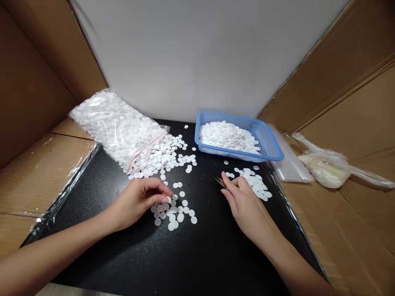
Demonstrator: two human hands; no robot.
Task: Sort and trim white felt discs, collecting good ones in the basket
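Between the thumb and forefinger of my left hand [140, 201] is a small white disc [168, 200], pinched at the edge of a loose scatter of white discs [173, 216] on the black tabletop. My right hand [243, 201] grips a pair of tweezers [220, 182], whose metal tips point left and slightly up; the rest of them is hidden by the fingers. Just beyond that hand lies another group of white discs [257, 185].
A clear zip bag [108, 123] with a red seal line spills discs at the back left. At the back right stands a blue basket [240, 155] holding a heap of discs. Flat plastic bags [291, 168] and a knotted bag [327, 170] lie farther right. Cardboard walls flank the table.
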